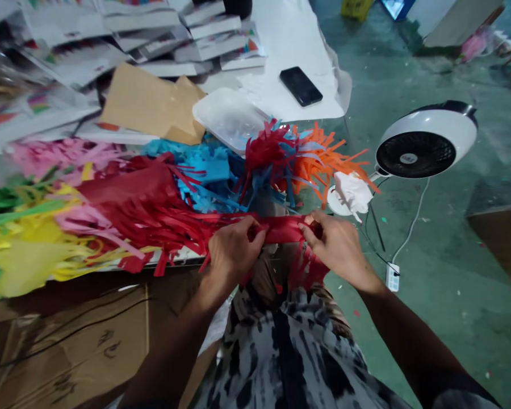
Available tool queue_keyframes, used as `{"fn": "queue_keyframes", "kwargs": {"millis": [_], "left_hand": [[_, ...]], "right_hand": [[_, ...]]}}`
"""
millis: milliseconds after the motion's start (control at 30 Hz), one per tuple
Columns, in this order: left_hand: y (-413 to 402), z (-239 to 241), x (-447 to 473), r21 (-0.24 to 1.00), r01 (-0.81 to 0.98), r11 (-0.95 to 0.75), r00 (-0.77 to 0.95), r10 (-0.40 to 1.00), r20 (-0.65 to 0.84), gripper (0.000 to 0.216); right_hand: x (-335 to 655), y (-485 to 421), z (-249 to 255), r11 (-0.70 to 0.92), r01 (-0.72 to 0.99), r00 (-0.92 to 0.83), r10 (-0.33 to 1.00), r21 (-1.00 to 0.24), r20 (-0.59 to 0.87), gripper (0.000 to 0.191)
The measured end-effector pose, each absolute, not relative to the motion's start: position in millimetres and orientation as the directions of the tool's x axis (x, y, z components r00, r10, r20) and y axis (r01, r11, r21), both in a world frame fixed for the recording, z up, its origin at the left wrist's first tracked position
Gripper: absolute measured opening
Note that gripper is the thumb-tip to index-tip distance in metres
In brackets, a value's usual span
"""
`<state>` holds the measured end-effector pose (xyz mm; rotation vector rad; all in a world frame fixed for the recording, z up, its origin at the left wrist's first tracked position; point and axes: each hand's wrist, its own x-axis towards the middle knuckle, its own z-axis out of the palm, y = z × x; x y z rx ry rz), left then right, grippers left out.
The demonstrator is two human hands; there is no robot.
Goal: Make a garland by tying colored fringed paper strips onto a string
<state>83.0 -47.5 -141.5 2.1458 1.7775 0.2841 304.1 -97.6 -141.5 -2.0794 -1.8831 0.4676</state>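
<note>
Both hands pinch one strip of red fringed paper (283, 228), stretched level between them over my lap. My left hand (234, 250) grips its left part with the fingers curled round it. My right hand (338, 247) pinches the right end, and red fringe hangs down below it. The strip runs left into a heap of red fringed paper (149, 207) on the table edge. Behind the hands lies a bundle of red, blue and orange fringe (293, 156).
Heaps of pink, yellow and green fringe (29, 227) cover the table's left. Farther back lie brown cardboard (153, 105), a clear plastic lid (230, 116), a black phone (300, 86) and stacked paper packs. A white fan (426, 142) and its cable stand on the green floor at right.
</note>
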Motion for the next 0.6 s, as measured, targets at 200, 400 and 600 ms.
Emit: {"fn": "queue_keyframes", "kwargs": {"millis": [200, 400, 600], "left_hand": [[-51, -140, 85, 0.371, 0.911, -0.182, 0.213, 0.976, -0.045, 0.022], [-53, -140, 84, 0.381, 0.904, -0.191, 0.221, 0.975, -0.036, 0.021], [-53, -138, 84, 0.365, 0.907, -0.21, 0.229, 0.973, -0.01, 0.02]], "right_hand": [[305, -87, -135, -0.143, 0.925, 0.104, 0.986, -0.353, -0.127, 0.021], [305, -82, -131, -0.128, 0.932, 0.08, 0.985, -0.34, -0.152, 0.019], [308, -80, -134, -0.119, 0.929, 0.077, 0.988, -0.351, -0.131, 0.02]]}}
